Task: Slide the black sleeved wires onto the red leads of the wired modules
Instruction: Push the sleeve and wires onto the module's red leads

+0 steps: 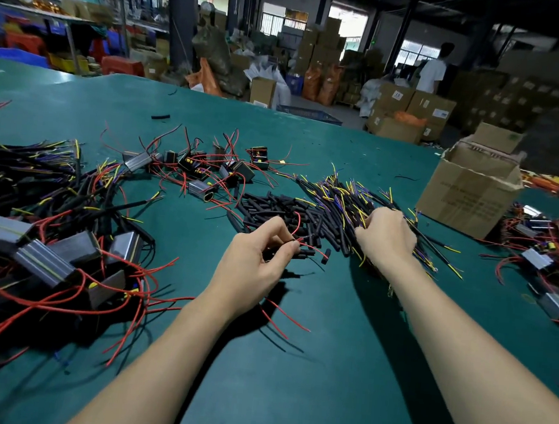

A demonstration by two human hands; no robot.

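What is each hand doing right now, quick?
Left hand: pinching a red lead.
Right hand: fingers curled into the pile of black sleeved wires; grip hidden, cannot tell.

A green desk (291,365) is filling the foreground. An open cardboard box (469,191) is standing on its right side. Behind it, stacked cartons (323,43) and dark pillars (182,17) are occupying a dim warehouse floor. Daylight is entering through barred windows (283,17). Blue crates (14,55) are sitting at left.
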